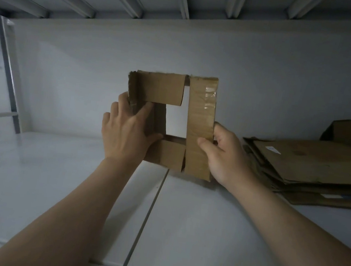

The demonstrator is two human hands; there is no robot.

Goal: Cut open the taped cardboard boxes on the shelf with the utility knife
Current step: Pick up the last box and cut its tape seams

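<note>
While both hands, left hand point(126, 131) and right hand point(222, 154), grasp the opened box point(198, 122), flattening appears in hand; next, stacking on the flattened cardboard pile point(312, 165).

I see one box point(200, 122): brown cardboard, open, flaps unfolded around a rectangular through-opening, clear tape point(209, 97) on the right flap. It is upright, mid-shelf point(31, 181). Flattened boxes point(312, 163) lie stacked at the shelf's right edge.
</note>
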